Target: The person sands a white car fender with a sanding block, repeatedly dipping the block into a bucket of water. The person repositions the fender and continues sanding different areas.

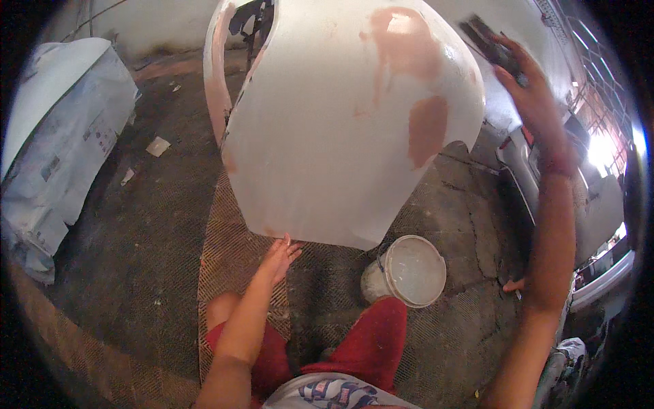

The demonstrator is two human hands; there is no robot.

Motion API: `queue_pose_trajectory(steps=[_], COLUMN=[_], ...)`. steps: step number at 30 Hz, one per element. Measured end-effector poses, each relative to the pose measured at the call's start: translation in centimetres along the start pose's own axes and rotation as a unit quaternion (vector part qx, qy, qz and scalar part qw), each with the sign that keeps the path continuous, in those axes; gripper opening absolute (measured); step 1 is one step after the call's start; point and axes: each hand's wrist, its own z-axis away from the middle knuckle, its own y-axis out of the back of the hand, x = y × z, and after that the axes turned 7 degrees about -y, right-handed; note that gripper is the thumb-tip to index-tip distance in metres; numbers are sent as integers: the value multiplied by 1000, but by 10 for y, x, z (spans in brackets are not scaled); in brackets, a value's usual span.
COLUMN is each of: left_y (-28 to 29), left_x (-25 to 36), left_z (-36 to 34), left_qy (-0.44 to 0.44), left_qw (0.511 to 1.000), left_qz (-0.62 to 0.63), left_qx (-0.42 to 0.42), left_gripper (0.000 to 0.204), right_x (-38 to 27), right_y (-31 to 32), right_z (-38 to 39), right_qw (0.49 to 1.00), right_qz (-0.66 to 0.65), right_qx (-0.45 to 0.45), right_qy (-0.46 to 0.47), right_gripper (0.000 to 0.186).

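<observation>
Your right hand (535, 99), up at 2 o'clock: fingers and thumb closed around a dark block (487, 41), held off to the right of the panel. Motion blur there; the block's underside and exact grip can't be read. Your left hand (278, 260), 7 o'clock: fingers loosely spread and slightly bent, nothing seen in them; the tips reach the panel's bottom edge, but whether they press on it or merely lie beside it, you can't tell from here.

The panel (320, 157) fills 12 o'clock, directly ahead of you. Broad, pale white, gently curved, with an open frame at its upper left. On its face, a large reddish-brown patch (405, 51) at 1 o'clock, with runs trailing down and a bright glare on top; a smaller oval patch (428, 129) at 3 o'clock. Faint brown smudges near the left and bottom edges. Its top is cut off by the view; whatever supports it is hidden.

Bucket (414, 271) at 4 o'clock, pale, tipped-looking through the lens, cloudy inside; contents unclear. Your red shorts (368, 341) just below it. Wrapped pale bodywork (65, 129) at 10 o'clock. Past your right forearm, a small shape (514, 285), fingers or toes, half hidden.
</observation>
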Motion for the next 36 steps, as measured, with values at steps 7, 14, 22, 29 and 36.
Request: queue_pose_trajectory(steps=[7,14,22,29,36], left_y=[-27,-37,-30,-40,-30], left_x=[-2,3,-14,-15,-22], left_z=[-8,-4,-12,-11,-11], left_qy=[-7,-9,-27,-55,-54], left_qw=[998,998,1000,998,998], left_qz=[65,54,15,-11,-2], left_qx=[-25,-18,-3,-19,20], left_gripper=[71,60,65,65,65], right_x=[-76,-90,-90,-63,-87], right_y=[-99,-97,-148,-121,-120], right_z=[-36,-42,76,-45,19], right_qw=[987,998,967,977,968], right_qz=[73,15,90,152,128], right_qx=[105,54,201,148,183], right_qy=[100,-17,130,30,119], right_gripper=[52,50,50,59,49])
